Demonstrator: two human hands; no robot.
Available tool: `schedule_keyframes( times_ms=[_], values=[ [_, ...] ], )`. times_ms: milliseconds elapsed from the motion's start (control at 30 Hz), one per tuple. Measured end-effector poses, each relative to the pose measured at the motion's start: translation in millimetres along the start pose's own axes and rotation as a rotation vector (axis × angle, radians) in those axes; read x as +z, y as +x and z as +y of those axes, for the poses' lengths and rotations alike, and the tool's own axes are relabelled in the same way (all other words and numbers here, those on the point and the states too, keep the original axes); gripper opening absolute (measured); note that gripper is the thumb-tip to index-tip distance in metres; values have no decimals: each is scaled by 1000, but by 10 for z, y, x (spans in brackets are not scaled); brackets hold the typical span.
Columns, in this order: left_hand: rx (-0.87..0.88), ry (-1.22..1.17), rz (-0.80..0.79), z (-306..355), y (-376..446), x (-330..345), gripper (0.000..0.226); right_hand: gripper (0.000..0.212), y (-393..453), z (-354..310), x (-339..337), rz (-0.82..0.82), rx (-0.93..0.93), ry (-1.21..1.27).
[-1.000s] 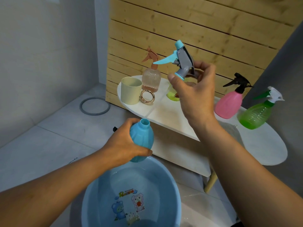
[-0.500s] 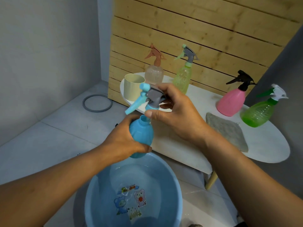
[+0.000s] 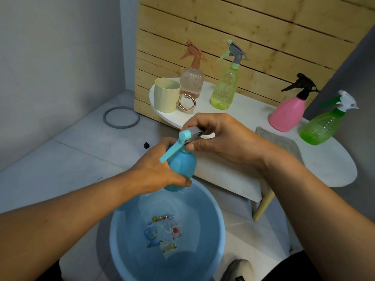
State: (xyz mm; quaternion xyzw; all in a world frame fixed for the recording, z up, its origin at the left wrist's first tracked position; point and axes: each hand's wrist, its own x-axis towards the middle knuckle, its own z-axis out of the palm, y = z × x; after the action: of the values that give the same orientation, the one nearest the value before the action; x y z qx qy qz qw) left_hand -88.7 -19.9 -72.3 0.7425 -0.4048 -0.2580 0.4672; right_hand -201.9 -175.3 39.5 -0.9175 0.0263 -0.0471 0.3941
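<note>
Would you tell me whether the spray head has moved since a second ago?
Yes: the spray head came down from above the white table onto the blue bottle.

Blue bottle (image 3: 182,165), grey-and-turquoise sprayer (image 3: 187,137); blue basin (image 3: 219,226) with cartoon bears.

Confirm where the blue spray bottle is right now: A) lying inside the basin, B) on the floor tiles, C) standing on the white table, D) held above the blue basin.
D: the left hand grips the blue spray bottle above the blue basin, while the right hand holds its trigger head at the neck.
</note>
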Motion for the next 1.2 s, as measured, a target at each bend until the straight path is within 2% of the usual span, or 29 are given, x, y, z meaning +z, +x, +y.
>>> schedule_keyframes(
  times_ms=[267, 500, 667, 900, 967, 1133, 1200],
  values=[
    [-9, 6, -49, 35, -63, 6, 70, 30, 34, -92, 38, -57, 41, -150],
    [-12, -26, -6, 105, -52, -1, 78, 52, 34, -160, 111, 110, 57, -377],
    [-8, -73, 32, 129, -34, -27, 78, 80, 6, -97, 120, 61, 57, -102],
    [-21, -70, 115, 120, -27, -29, 86, 96, 39, -101, 195, 204, 78, -173],
    [-22, -79, 140, 115, -20, -28, 84, 103, 57, -89, 218, 192, 86, -106],
    [-14, -88, 217, 132, -3, -46, 86, 105, 129, 51, 235, 189, 135, 207],
    [-13, -96, 255, 137, 3, -55, 90, 95, 148, 71, 263, 220, 208, 324]
  ],
)
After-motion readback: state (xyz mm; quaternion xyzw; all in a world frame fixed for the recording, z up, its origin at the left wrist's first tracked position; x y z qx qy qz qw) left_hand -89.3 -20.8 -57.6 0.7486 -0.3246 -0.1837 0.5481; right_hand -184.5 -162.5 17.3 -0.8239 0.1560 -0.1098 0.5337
